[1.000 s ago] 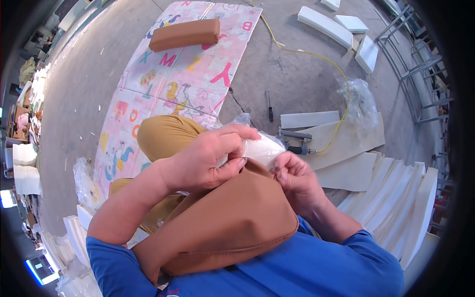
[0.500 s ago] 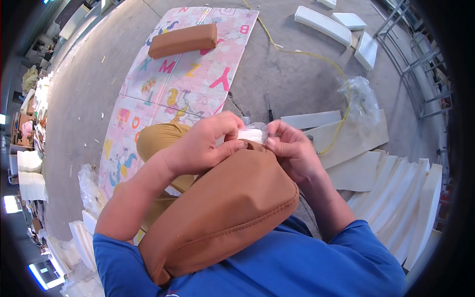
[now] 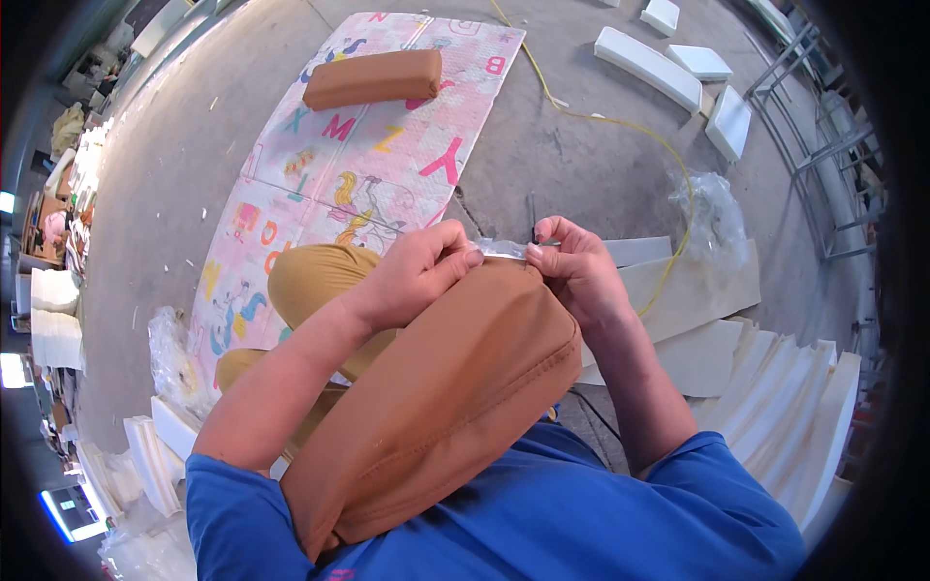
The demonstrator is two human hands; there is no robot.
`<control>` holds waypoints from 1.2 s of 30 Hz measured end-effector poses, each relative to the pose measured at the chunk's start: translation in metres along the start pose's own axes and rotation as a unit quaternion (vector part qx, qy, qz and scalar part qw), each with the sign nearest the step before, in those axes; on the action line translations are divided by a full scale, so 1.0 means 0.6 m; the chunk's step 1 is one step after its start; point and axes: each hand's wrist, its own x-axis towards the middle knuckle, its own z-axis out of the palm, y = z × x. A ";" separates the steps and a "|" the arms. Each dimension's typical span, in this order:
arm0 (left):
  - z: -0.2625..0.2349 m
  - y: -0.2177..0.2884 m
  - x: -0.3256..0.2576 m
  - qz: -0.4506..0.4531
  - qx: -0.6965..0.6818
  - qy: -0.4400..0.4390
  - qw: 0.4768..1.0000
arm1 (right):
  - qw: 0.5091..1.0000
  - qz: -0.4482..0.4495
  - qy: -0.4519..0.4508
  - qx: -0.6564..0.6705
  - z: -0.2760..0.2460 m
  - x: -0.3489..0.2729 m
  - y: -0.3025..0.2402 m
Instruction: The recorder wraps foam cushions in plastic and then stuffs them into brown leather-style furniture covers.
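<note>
One textured mat (image 3: 262,198), printed with coloured letters and cartoon figures, lies on the concrete floor (image 3: 145,252). One long brown leather-like cushion cover (image 3: 441,397), smooth with a stitched seam, lies slantwise against the blue shirt (image 3: 562,513). One brown block-shaped cushion (image 3: 373,79) rests on the mat. Four white foam blocks (image 3: 647,70) show whole at upper right: one long, three shorter. The left hand (image 3: 417,271) and right hand (image 3: 581,271) each pinch the cover's far end, thumb against forefinger. Clear film (image 3: 502,248) bunches between them.
</note>
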 end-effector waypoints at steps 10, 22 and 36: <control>0.014 -0.053 0.038 -0.079 -0.012 0.041 0.996 | 0.988 0.114 0.012 -0.103 -0.038 0.055 0.012; -0.020 -0.165 -0.006 -0.090 0.120 0.124 0.981 | 0.952 0.136 -0.003 -0.275 -0.003 0.126 0.073; -0.030 -0.196 -0.002 -0.138 0.122 0.117 0.976 | 0.869 0.029 -0.083 -0.488 -0.022 0.190 0.164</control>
